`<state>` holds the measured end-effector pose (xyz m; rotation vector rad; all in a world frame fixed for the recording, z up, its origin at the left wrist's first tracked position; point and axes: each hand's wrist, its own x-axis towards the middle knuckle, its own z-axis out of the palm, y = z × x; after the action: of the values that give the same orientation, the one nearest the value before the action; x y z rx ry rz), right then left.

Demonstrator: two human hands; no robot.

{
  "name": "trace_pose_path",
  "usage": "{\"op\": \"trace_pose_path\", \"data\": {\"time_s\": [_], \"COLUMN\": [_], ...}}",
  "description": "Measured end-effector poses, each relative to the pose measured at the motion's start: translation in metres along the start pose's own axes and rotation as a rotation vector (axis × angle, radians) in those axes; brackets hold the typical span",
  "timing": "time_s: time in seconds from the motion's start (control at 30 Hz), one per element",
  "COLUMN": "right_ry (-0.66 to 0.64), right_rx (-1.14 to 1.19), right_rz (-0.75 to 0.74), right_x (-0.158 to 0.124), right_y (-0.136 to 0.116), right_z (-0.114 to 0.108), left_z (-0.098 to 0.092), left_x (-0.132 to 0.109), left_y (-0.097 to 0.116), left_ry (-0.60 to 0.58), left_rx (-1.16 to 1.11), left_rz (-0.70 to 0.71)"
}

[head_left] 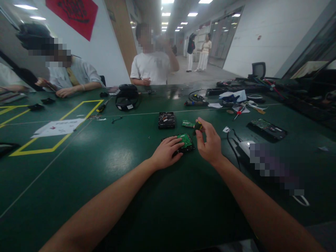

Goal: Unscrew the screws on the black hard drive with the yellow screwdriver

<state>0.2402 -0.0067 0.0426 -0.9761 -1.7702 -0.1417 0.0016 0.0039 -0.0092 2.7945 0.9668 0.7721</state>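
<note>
A hard drive with a green circuit board facing up lies on the green table in front of me. My left hand rests on the drive's left side, fingers curled over it, holding it down. My right hand is closed round a small screwdriver with a yellow and black handle, held just above and to the right of the board. A second hard drive and a loose green circuit board lie a little farther back.
A white power strip with a black cable lies right of my right hand. Another drive, tools and papers crowd the far right. A headset, a screwdriver, a sheet of paper and yellow floor-tape lines sit left. People sit and stand across the table.
</note>
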Motion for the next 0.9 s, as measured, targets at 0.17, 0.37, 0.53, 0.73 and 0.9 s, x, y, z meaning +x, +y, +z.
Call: {"op": "trace_pose_path", "data": {"time_s": [0.17, 0.37, 0.53, 0.73, 0.9], "right_ry": [0.035, 0.066, 0.001, 0.071, 0.075], "right_rx": [-0.009, -0.022, -0.003, -0.056, -0.06], "right_rz": [-0.023, -0.04, -0.017, 0.004, 0.009], "right_x": [0.0035, 0.0057, 0.0038, 0.0046, 0.0053], "right_y": [-0.0028, -0.0015, 0.0003, 0.0003, 0.0001], "right_z": [-0.0024, -0.0048, -0.0032, -0.0048, -0.0055], "left_z": [-0.0012, -0.0003, 0.0027, 0.0005, -0.0007], "left_x": [0.0004, 0.0, -0.0002, 0.0001, 0.0002], "left_y": [0.0012, -0.0004, -0.0022, -0.001, 0.0001], "left_ry": [0.005, 0.01, 0.018, 0.015, 0.0], "left_rx": [0.001, -0.009, -0.017, -0.022, -0.007], "left_rz": [-0.001, 0.005, 0.001, 0.007, -0.001]}}
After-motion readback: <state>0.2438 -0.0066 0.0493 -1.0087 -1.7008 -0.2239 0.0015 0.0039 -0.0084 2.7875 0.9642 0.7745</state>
